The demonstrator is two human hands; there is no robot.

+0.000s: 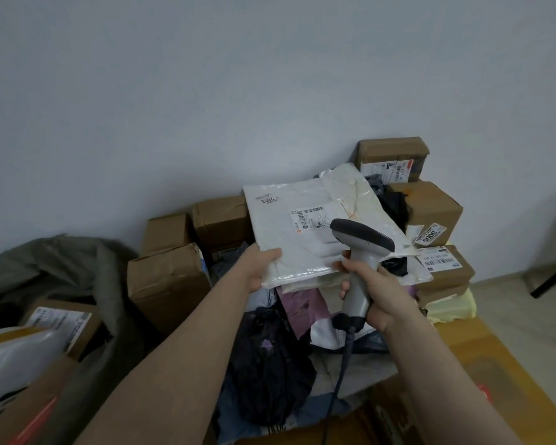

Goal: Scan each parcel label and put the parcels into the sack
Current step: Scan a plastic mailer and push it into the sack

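Both hands were busy. The left hand [264, 268] was at the end of a long, stretched-out arm. It held the near left corner of a flat white parcel [302, 248], with the thumb on top and the fingers hidden under it. The parcel was up in the air, tipped a little toward the person, above a heap of other parcels.

The right hand [382, 297] came in from the right with a bent wrist. Its fingers were curled tight round the handle of a grey scanner [360, 252]. One finger sat at the front of the handle, close to the parcel's near edge. The scanner's dark head was over the parcel and pointed up at the label [307, 220], which was stuck near the middle of the parcel. A dark cord [344, 364] hung down from the bottom of the handle.

Under the parcel lay a black bag [270, 374] and a purple bag [302, 303]. Brown boxes [170, 284] stood behind and on both sides, next to the pale wall [206, 91]. The grey-green sack [77, 268] slumped on the left, well apart from the white parcel, with more boxes showing at its mouth.
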